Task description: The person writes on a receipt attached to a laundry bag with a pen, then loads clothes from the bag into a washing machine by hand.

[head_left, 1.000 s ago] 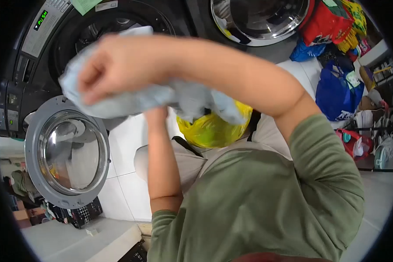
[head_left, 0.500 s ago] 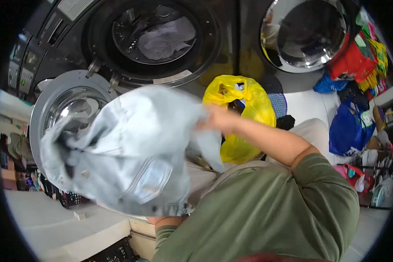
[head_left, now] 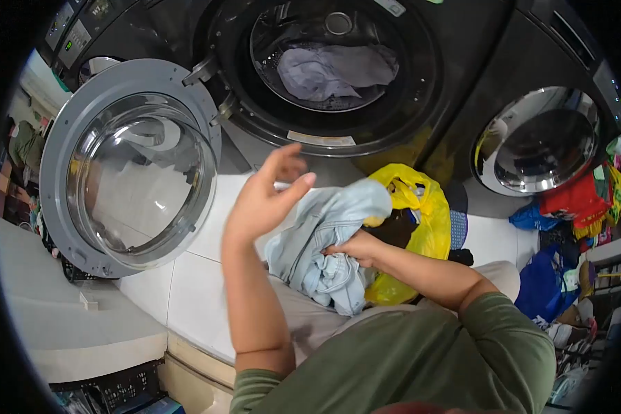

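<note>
A light blue denim garment [head_left: 317, 238] is bunched over my lap, beside a yellow plastic bag [head_left: 431, 221]. My right hand [head_left: 359, 250] grips it at its right side, the fingers partly hidden in the folds. Raised over the garment's left edge, my left hand [head_left: 265, 200] has its fingers apart and holds nothing. In front of me is the open drum of a dark washing machine [head_left: 452, 48], with a greyish-lilac cloth [head_left: 334, 71] lying inside. Some items show in the mouth of the yellow bag.
The round machine door [head_left: 65, 172] is swung out to the left. At the right are a second machine's round door [head_left: 538, 141], a red bag [head_left: 576, 200] and a blue bag [head_left: 548, 276]. A pale ledge [head_left: 83, 331] runs along the lower left.
The denim garment, spread out in the air half a second ago, is now bunched lower over my lap. My left hand has come off it and up. The view has shifted, showing more of the drum.
</note>
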Available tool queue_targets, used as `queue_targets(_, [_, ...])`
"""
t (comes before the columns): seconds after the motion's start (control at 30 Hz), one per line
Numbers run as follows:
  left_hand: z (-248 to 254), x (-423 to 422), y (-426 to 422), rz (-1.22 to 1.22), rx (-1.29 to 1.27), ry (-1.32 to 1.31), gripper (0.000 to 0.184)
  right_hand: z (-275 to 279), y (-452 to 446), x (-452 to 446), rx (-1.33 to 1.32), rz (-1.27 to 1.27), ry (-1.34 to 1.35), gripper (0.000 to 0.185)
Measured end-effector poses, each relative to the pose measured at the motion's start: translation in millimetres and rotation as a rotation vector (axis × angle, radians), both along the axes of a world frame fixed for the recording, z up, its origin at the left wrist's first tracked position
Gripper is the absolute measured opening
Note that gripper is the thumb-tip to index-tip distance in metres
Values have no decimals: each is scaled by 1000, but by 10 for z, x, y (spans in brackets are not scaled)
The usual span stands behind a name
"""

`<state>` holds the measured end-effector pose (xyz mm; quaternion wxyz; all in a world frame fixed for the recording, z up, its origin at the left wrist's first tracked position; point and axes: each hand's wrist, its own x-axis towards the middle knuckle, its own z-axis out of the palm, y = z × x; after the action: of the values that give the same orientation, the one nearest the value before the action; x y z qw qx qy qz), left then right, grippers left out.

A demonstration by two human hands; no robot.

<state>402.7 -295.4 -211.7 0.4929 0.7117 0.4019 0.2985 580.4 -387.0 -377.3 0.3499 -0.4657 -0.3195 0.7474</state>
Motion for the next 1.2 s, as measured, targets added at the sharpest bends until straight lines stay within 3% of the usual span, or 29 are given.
queue_targets(0.03, [-218,73,66,146,301,36,83,163,108,24,53,11,-47,60])
queue_targets(0.1, [-591,160,-14,28,248,295,96,735,365,73,71,75,-167,60])
queue_targets(0.13, [-685,195,-35,-36,205,422,103,618,507,129,142,158,-164,62])
queue_targets(0.17, [-705,162,68,-63,138,272,113,503,648,186,215,235,-157,65])
queue_targets(0.23, [-615,122,217,-92,-57,-49,105,612,1083,440,295,800,-468,65])
queue_targets(0.27, [-560,136,301,-108,-148,-211,102,759,1365,533,409,1040,-494,64])
queue_targets(0.3, [-531,150,301,-69,-230,-265,87,907,1646,626,547,1261,-490,64])
queue_targets(0.33, [-572,170,327,-11,-268,-262,84,1041,1894,655,765,1427,-338,63])
queue_targets(0.37, [-629,189,361,49,-304,-259,81,877,2111,696,473,1446,-65,61])
queue_targets(0.4, [-687,207,419,114,-341,-259,77,1026,2461,663,248,1552,-372,57])
queue_targets(0.43, [-744,214,493,184,-369,-329,71,1426,2689,650,232,1358,-667,51])
queue_targets(0.5, [-608,203,622,198,-377,-252,70,1090,3613,845,450,995,-719,38])
queue_targets(0.53, [-562,190,705,206,-374,-213,70,950,3990,860,540,655,-913,38])
queue_targets(0.6, [-818,169,812,78,-96,65,73,146,4968,1024,946,190,-1118,44])
queue_targets(0.67, [-755,357,788,-30,46,307,69,34,5002,834,739,273,-1353,49])
queue_targets(0.73, [-702,509,831,-51,-33,495,70,-460,5200,789,717,306,-1590,53])
queue_targets(0.77, [-709,526,851,-70,-79,590,71,-1170,5421,880,798,291,-1706,55])
queue_targets(0.83, [-759,455,871,-4,-58,609,71,-1486,5581,841,783,202,-1725,56])
queue_targets(0.93, [-806,359,887,100,-53,586,70,-1102,5554,1007,479,-137,-1300,51])
queue_targets(0.97, [-805,315,908,136,-44,572,70,-669,5483,898,395,-337,-1040,47])
queue_targets(1.0, [-819,257,928,177,-45,557,72,-211,5318,705,382,-376,-889,34])
queue_targets(1.03, [-860,187,964,213,-42,543,74,145,4955,470,635,-556,-250,27])
queue_targets(1.07, [-897,109,1006,245,-36,533,75,443,4647,312,694,-365,-82,26])
queue_targets(1.13, [-986,-77,1107,250,-9,452,72,1143,3414,-127,835,-83,-213,28])
queue_targets(1.2, [-1069,-207,1144,261,19,390,70,1332,2365,-363,991,334,-130,35])
